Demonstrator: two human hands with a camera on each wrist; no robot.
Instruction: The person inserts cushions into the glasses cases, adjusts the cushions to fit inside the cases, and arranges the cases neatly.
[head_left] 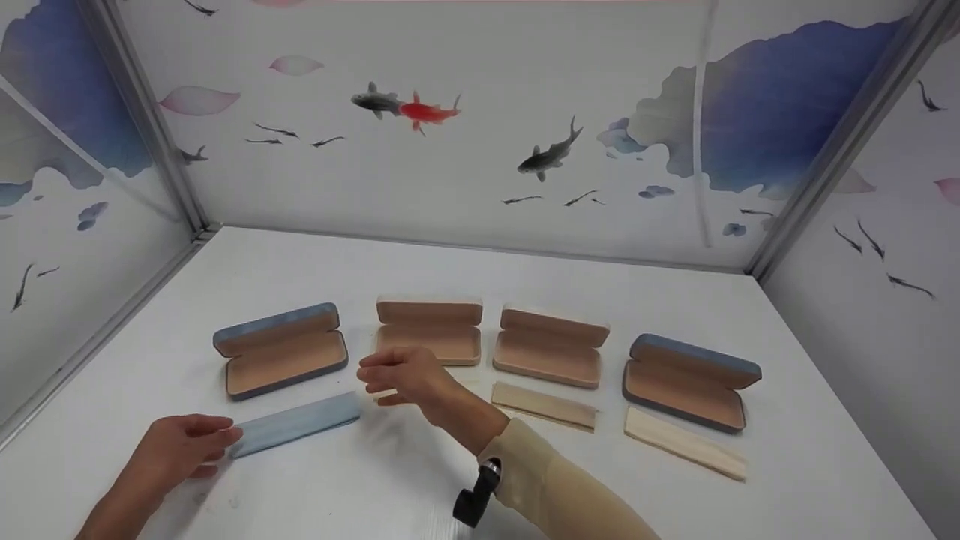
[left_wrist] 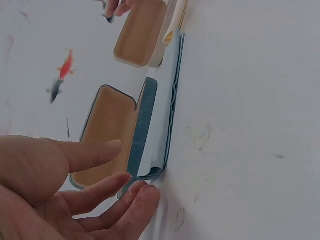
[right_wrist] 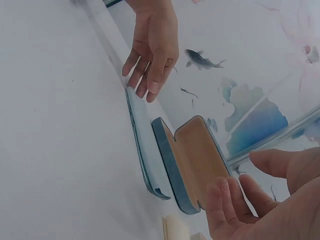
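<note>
A light blue cloth point(head_left: 300, 424), folded into a long strip, lies in front of the leftmost blue glasses case point(head_left: 289, 365). This case stands open with a tan lining. My left hand point(head_left: 176, 450) is at the strip's left end, fingers relaxed; whether the fingertips touch the cloth I cannot tell. In the left wrist view those fingers rest beside the folded end of the cloth point(left_wrist: 163, 107), not round it. Past the strip's right end hovers my right hand point(head_left: 420, 382), fingers loosely spread and holding nothing. It partly hides the second case point(head_left: 431, 345) and the cloth before it.
Two more open cases stand to the right, one pale-rimmed point(head_left: 547, 356) and one blue point(head_left: 686, 394). A beige folded cloth point(head_left: 544, 407) and a cream one point(head_left: 686, 444) lie in front of them. White panels with painted fish enclose the white table point(head_left: 360, 502).
</note>
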